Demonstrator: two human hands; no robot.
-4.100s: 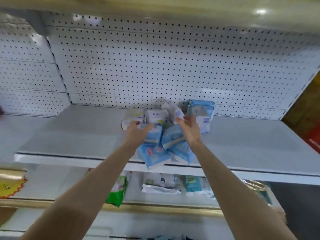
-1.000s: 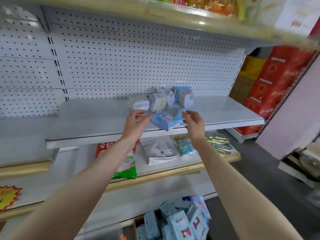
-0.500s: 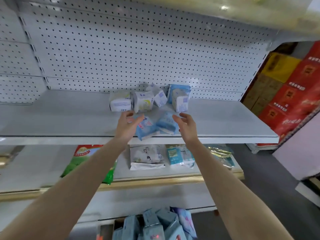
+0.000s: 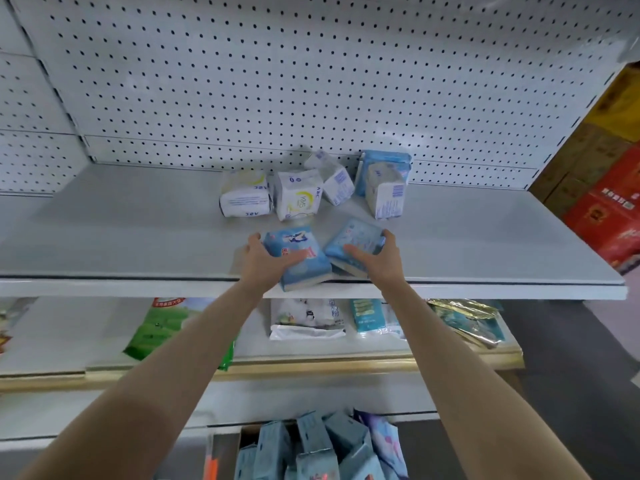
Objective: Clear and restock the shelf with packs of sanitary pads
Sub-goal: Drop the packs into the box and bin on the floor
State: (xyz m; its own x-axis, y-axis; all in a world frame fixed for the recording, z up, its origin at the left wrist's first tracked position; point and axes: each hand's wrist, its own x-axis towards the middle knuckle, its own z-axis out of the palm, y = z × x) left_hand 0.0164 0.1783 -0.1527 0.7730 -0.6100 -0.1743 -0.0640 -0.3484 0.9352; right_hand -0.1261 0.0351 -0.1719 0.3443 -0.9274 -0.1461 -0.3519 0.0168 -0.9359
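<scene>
Now left hand (image 4: 263, 259) grasps left blue pack (image 4: 299, 254), right hand (image 4: 381, 263) grasps right blue pack (image 4: 356, 239); both hands released a moment earlier. Clearing proceeds; rear packs (image 4: 298, 197) remain on shelf (image 4: 138, 237).

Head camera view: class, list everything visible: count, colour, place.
flat metal top shelf: one, grey, mid-frame.
perforated metal back panel: one, white, behind it.
white plastic pad packs: four, white, shelf rear.
rear blue plastic pack: one, pale blue, behind rightmost white pack.
left blue plastic pack: one, pale blue, shelf front.
right blue plastic pack: one, pale blue, beside it.
green bag: one, green, lower shelf left.
white pouch: one, white, lower shelf middle.
teal pack: one, teal, beside pouch.
gold foil packets: few, gold, lower shelf right.
heap of blue packs: many, blue, bottom.
stacked cartons: several, red and yellow, right.
left hand: grips left blue plastic pack.
right hand: grips right blue plastic pack.
</scene>
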